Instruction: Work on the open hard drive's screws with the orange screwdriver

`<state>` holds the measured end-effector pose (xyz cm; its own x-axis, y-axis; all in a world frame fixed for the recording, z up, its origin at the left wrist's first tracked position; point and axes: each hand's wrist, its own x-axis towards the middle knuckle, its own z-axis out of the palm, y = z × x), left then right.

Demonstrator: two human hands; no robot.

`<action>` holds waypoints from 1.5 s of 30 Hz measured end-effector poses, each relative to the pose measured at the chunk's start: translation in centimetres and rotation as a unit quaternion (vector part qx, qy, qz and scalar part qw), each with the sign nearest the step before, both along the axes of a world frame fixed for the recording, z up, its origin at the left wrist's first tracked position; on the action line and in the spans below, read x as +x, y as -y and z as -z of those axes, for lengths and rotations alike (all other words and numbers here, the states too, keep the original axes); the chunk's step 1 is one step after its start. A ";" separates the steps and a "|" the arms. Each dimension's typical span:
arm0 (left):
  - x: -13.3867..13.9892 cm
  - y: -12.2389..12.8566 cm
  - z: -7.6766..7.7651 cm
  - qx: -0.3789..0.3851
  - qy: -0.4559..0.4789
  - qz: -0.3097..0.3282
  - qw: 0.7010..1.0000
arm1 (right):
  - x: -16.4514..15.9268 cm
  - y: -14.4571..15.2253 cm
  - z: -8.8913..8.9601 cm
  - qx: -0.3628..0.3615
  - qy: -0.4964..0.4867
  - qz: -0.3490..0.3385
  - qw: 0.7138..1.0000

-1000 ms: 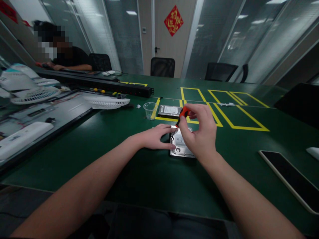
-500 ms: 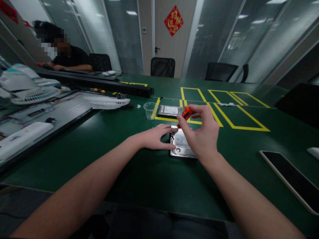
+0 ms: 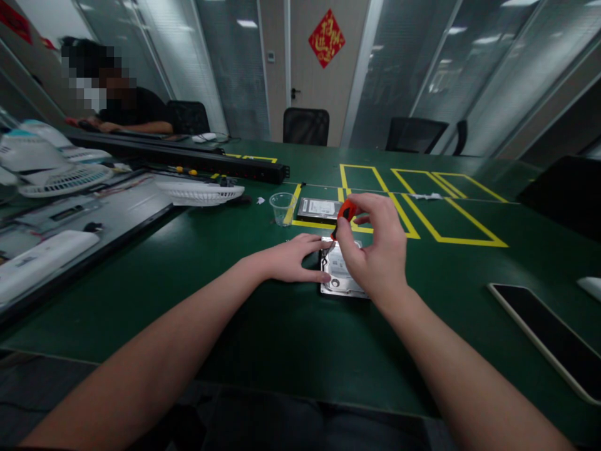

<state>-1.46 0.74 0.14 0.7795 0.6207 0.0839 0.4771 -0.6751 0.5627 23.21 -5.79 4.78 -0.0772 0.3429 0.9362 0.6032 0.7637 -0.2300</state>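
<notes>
A silver hard drive (image 3: 345, 287) lies on the green table in front of me. My left hand (image 3: 295, 258) holds it steady at its left side, the thumb and fingers apart and pressed on its top. In my right hand (image 3: 380, 247) is a screwdriver with an orange and black handle (image 3: 346, 212), pinched between thumb and fingers. The shaft slants down to the left onto the drive's upper left part, close to my left fingertips. Exactly where the tip sits is too small to tell. My right hand covers the drive's right side.
Behind the drive lie a second hard drive (image 3: 319, 209) and a clear plastic cup (image 3: 283, 210). A phone (image 3: 547, 335) is at the right. Fan parts (image 3: 200, 193) and a long black bar (image 3: 188, 158) fill the left. A person (image 3: 136, 109) sits at the far left.
The screwdriver handle has tilted more upright and turned a little in my right hand, which has shifted slightly left. My left hand and the drive stay in place.
</notes>
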 end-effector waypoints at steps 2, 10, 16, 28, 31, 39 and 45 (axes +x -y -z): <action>0.0 0.0 0.0 0.002 0.002 0.003 1.000 | 0.0 -0.1 0.1 0.003 -0.001 -0.002 1.000; -0.1 -0.1 0.1 0.001 0.001 0.001 1.000 | 0.1 -0.1 0.3 -0.015 -0.002 0.002 1.000; 0.0 0.1 -0.2 -0.006 -0.012 -0.005 1.000 | 0.2 0.1 0.2 -0.033 -0.014 0.008 0.999; 0.0 0.0 0.0 -0.002 -0.013 -0.008 1.000 | 0.2 -0.2 0.3 -0.006 0.003 -0.005 1.000; 0.0 0.0 0.1 0.002 -0.009 -0.002 1.000 | 0.2 -0.2 0.1 0.000 0.006 -0.011 1.000; 0.0 -0.1 0.2 0.000 0.001 0.005 1.000 | 0.0 -0.1 0.4 -0.011 -0.006 -0.002 1.000; 0.1 0.1 -0.2 -0.004 -0.012 -0.006 1.000 | 0.2 0.1 0.2 -0.036 -0.019 0.001 0.999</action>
<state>-1.34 0.66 0.32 0.7739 0.6304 0.0603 0.4985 -0.6653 0.5557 23.36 -5.89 4.60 -0.0410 0.4104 0.9110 0.5938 0.7432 -0.3082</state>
